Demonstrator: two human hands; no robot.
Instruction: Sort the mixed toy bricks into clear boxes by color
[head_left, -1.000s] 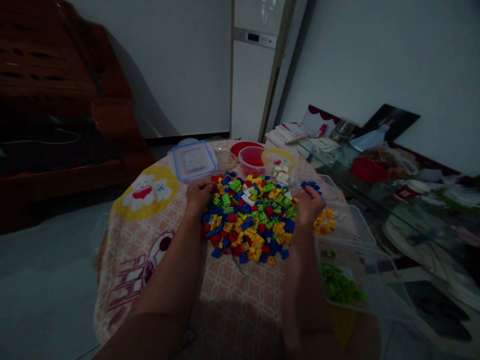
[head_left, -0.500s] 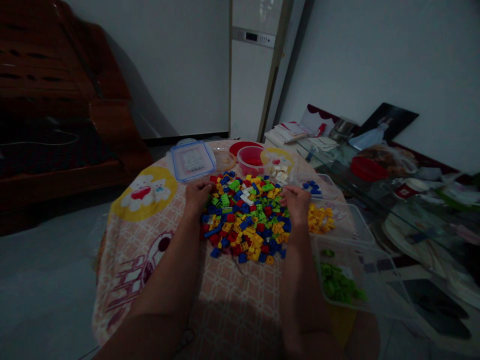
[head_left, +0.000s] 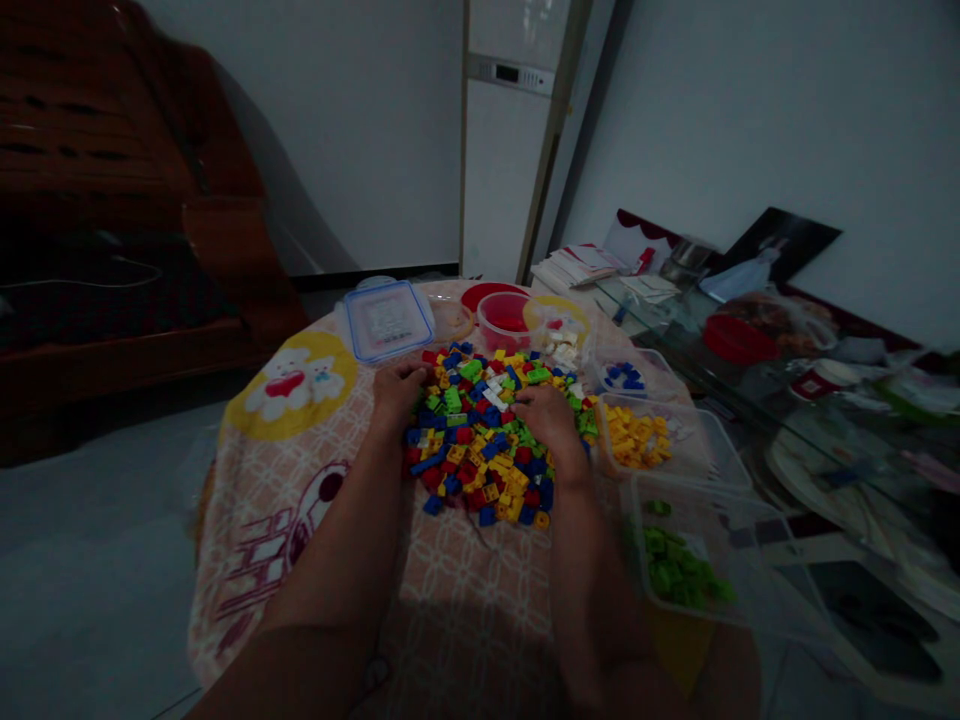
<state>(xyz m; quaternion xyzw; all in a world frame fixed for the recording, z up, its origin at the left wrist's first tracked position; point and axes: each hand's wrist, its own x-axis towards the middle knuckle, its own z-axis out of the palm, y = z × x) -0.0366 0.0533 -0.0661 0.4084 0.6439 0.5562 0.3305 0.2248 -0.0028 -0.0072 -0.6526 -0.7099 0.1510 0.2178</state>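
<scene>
Pink patterned tablecloth (head_left: 472, 580), clear plastic boxes (head_left: 709, 455) with blue, yellow, green toy bricks (head_left: 637, 437) in; can't tell left hand (head_left: 395, 393) or right hand (head_left: 551, 414) grip tbh.

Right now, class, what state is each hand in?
Left hand: curled at the brick pile; grip cannot be told.
Right hand: curled over the pile; grip cannot be told.

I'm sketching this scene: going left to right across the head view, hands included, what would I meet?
Wooden bench, left hand, right hand, boxed yellow bricks, red container, red-and-white cup.
</scene>
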